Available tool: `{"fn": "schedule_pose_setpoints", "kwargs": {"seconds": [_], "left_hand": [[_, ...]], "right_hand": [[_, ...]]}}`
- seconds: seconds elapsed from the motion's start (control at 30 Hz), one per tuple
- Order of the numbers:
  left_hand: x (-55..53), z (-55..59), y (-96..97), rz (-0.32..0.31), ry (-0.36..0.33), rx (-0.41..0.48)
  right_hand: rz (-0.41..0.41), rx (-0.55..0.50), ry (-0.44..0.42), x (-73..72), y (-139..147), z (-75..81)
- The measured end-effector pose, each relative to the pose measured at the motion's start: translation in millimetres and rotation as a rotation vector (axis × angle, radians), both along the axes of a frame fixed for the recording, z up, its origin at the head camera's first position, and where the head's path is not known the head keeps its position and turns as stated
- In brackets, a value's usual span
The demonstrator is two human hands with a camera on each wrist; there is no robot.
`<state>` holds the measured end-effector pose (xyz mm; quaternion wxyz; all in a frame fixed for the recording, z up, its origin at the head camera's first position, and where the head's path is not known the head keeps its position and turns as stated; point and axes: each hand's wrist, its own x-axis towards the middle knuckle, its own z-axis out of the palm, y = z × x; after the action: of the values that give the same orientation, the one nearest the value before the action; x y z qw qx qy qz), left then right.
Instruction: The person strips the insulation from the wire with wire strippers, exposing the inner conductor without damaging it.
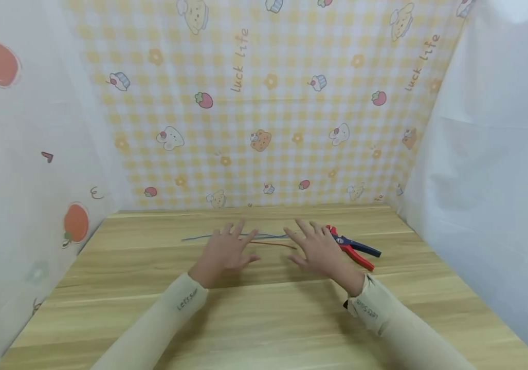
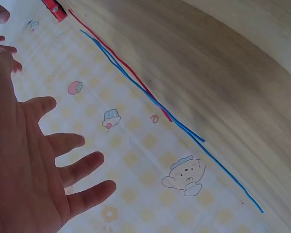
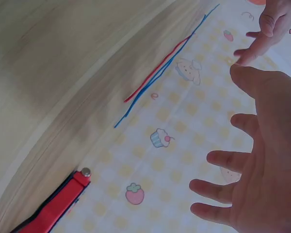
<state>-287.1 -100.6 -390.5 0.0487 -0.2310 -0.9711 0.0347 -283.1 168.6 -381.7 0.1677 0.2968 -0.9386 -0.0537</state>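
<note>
My left hand (image 1: 229,250) hovers above the table with its fingers spread, holding nothing. Across from it, my right hand (image 1: 320,252) is likewise spread and bare. Blue wires (image 1: 196,238) and a shorter red wire (image 1: 273,243) lie on the tabletop near both hands, partly covered by them in the head view. In the left wrist view the blue wires (image 2: 223,167) and the red wire (image 2: 114,57) run close together and cross. Just right of my right hand lie wire-stripper-like pliers (image 1: 353,248) with one red and one dark blue handle; the right wrist view shows their red part (image 3: 51,206).
The light wooden table (image 1: 264,324) ends at a yellow checked cloth (image 1: 287,113) with cartoon prints at the back. White cloth hangs on the left (image 1: 37,169) and on the right (image 1: 490,154).
</note>
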Motion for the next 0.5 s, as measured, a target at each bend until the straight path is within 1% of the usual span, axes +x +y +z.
{"fn": "schedule_pose_setpoints", "kwargs": {"seconds": [0.07, 0.17, 0.3, 0.4, 0.5], "left_hand": [[-2.1, -0.7, -2.6, 0.011, -0.003, -0.004], [-4.8, -2.0, -7.4, 0.009, 0.031, 0.001], [-5.7, -2.4, -10.2, -0.019, 0.065, 0.025], [-4.2, -2.3, -9.2, -0.031, 0.048, 0.064], [-2.5, -3.4, -7.9, -0.028, 0.024, 0.086]], "right_hand": [[-0.011, 0.007, -0.005, -0.9, 3, 0.9], [-0.025, -0.011, -0.038, -2.3, 8, 2.2], [-0.054, -0.074, -0.144, -1.9, 17, 4.8], [-0.077, -0.117, -0.233, -1.7, 25, 6.2], [-0.092, -0.155, -0.298, -2.0, 34, 5.2]]}}
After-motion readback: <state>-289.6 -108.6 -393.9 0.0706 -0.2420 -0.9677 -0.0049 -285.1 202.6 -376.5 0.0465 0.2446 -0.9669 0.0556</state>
